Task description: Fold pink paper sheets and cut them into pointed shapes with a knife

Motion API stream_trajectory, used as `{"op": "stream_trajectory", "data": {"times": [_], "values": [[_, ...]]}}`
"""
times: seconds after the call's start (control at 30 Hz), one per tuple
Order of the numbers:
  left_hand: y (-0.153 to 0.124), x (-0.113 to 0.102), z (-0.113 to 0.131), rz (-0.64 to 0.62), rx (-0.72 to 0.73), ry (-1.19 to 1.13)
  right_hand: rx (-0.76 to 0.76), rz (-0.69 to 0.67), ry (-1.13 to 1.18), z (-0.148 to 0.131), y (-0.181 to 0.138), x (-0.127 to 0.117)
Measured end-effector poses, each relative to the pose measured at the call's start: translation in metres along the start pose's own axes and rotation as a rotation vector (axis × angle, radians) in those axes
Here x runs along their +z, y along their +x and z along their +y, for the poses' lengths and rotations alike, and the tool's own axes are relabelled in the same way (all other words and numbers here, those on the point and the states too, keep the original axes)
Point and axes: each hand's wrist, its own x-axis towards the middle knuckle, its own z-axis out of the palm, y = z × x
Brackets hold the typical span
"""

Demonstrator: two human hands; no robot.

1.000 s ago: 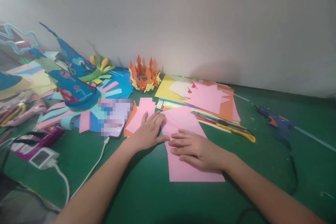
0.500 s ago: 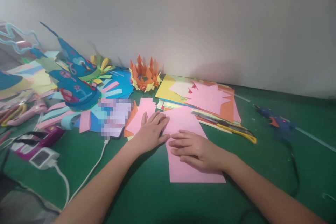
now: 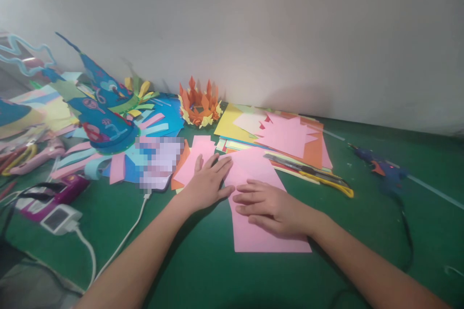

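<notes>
A pink paper sheet [image 3: 253,166] lies on the green table [image 3: 203,270] in front of me. My left hand [image 3: 206,183] rests flat at the sheet's left edge, fingers stretched forward and open, partly over smaller pink pieces [image 3: 197,152]. My right hand [image 3: 268,205] lies flat on the middle of the sheet, fingers straight and pointing left, pressing it down. Neither hand holds anything.
A stack of coloured paper [image 3: 282,135] with a yellow utility knife [image 3: 319,176] lies behind the sheet. An orange paper crown [image 3: 199,104] stands by the wall. Blue paper crafts [image 3: 105,111] and a phone with cable [image 3: 157,169] sit left, a glue gun [image 3: 380,166] right.
My left hand's fingers have stretched slightly further forward along the sheet's edge. The right hand and the sheet have stayed put.
</notes>
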Motion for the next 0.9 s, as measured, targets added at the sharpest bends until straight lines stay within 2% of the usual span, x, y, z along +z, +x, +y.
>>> {"op": "stream_trajectory", "data": {"times": [0.33,0.67,0.9], "values": [[-0.0014,0.0034,0.0022,0.038,0.017,0.060,-0.012,0.014,0.011,0.0009,-0.0005,0.0012],[-0.0018,-0.0040,-0.0057,-0.068,-0.002,0.002,-0.015,0.009,0.012,0.0002,-0.0013,0.0009],[-0.0032,-0.0050,-0.0043,-0.079,0.017,-0.021,-0.021,0.066,0.044,-0.0016,0.0014,-0.0008]]}}
